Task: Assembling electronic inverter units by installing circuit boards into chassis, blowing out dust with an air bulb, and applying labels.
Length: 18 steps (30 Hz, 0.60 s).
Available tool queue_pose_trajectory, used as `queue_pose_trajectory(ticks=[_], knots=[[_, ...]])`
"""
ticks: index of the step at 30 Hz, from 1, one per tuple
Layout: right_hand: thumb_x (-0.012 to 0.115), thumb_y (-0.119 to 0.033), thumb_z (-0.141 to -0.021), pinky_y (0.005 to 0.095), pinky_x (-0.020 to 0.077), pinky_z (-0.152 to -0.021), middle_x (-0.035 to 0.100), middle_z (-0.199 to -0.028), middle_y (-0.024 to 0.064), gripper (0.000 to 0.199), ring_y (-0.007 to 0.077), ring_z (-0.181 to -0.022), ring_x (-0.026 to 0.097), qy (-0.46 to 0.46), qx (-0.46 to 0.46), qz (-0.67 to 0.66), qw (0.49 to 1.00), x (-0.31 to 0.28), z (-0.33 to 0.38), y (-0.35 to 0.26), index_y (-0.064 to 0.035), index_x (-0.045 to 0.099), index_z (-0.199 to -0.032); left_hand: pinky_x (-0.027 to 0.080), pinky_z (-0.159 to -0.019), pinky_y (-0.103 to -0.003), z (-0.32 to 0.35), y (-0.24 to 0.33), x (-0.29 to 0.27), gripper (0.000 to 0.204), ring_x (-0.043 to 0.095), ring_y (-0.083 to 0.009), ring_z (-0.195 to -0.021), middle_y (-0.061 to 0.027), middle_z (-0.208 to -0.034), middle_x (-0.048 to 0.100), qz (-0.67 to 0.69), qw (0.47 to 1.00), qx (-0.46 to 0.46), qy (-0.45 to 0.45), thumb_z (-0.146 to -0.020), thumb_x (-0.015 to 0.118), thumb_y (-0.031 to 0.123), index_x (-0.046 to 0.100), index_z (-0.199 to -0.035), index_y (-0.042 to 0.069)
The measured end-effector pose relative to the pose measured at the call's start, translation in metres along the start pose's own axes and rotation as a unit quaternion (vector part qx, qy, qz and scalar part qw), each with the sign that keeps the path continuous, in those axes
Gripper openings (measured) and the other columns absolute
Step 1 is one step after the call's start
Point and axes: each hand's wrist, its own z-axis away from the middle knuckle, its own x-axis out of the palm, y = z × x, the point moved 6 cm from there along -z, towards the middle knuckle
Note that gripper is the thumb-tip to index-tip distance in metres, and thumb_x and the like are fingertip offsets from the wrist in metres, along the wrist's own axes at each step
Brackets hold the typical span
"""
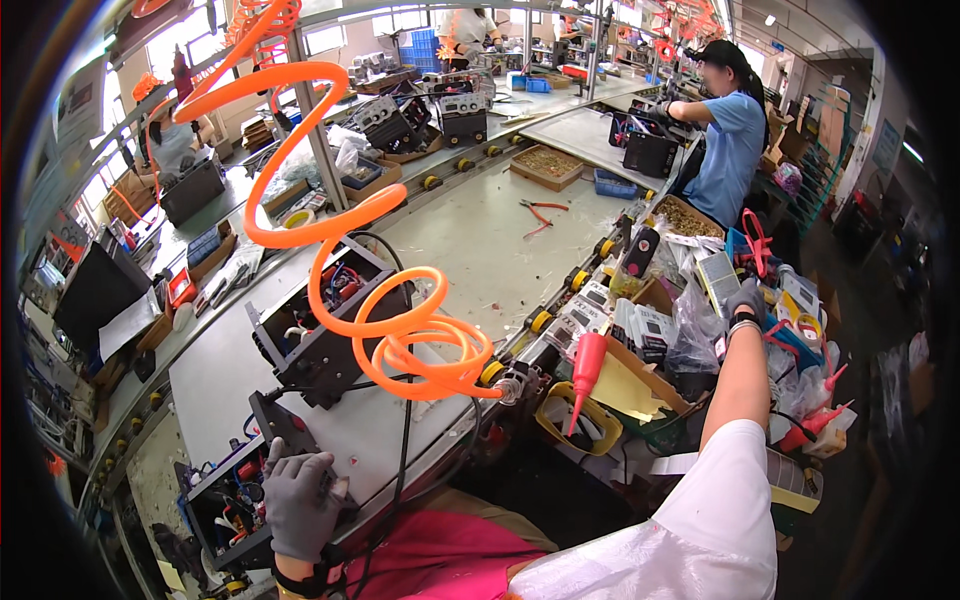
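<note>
My left hand (302,505), in a grey glove, is at the lower left with its fingers bent round the edge of a dark panel (284,424). This panel belongs to an open black machine housing (228,505) with red and blue wires and parts inside. My right arm stretches out to the right. Its grey-gloved right hand (745,298) is down among the crowded bins, beside a whitish, flat box-like part (717,280); its fingertips are hidden. Behind the first housing, a second open black housing (325,325) rests on the pale board of the line.
An orange coiled air hose (400,330) hangs over the bench. Red-handled pliers (544,214) and a wooden tray (546,166) lie farther off. A red squeeze bottle (588,365) stands nose-down by a yellow bin (598,440). A co-worker in blue (728,150) works at the back right.
</note>
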Motion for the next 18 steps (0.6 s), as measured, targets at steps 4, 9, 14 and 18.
queue_pose_trajectory(ticks=[4,9,14,18], knots=[[0.078,-0.03,-0.072,0.0461,0.0441,-0.098,0.049,-0.133,0.0176,0.075,0.0359,-0.121,0.05,0.043,0.038,0.035,0.998,-0.026,0.048,-0.018,-0.0161,0.04,-0.134,0.033,-0.106,-0.047,0.0,0.001,-0.002,0.026,0.061,-0.0269,-0.086,-0.0078,-0.085,0.064,-0.01,1.0,0.0,0.005,-0.069,0.068,0.019,0.063,-0.092,0.007],[0.076,-0.02,-0.073,0.0458,0.047,-0.094,0.051,-0.13,0.0166,0.071,0.0342,-0.116,0.055,0.027,0.01,0.033,0.999,-0.018,0.035,-0.014,-0.0179,0.04,-0.134,0.033,-0.106,-0.048,0.0,0.001,-0.001,0.026,0.061,-0.0271,-0.086,-0.0079,-0.085,0.064,-0.007,1.0,-0.003,0.001,-0.07,0.068,0.02,0.064,-0.092,0.007],[0.067,-0.011,-0.078,0.0429,0.0483,-0.091,0.06,-0.12,0.0156,0.047,0.0325,-0.111,0.059,0.09,-0.106,-0.071,0.988,0.004,-0.02,-0.01,-0.0127,0.054,-0.123,0.033,-0.106,-0.048,0.0,0.003,-0.002,0.024,0.061,-0.0274,-0.086,-0.0082,-0.085,0.064,0.001,1.0,-0.009,0.004,-0.073,0.067,0.023,0.064,-0.091,0.007],[0.068,-0.011,-0.076,0.0395,0.0479,-0.086,0.065,-0.109,0.0164,0.029,0.0325,-0.105,0.061,0.136,-0.189,-0.083,0.969,-0.02,-0.008,-0.036,-0.008,0.065,-0.105,0.033,-0.106,-0.048,0.001,0.002,-0.003,0.024,0.061,-0.0273,-0.085,-0.0081,-0.084,0.064,-0.005,1.0,0.002,0.006,-0.074,0.066,0.023,0.064,-0.091,0.007]])
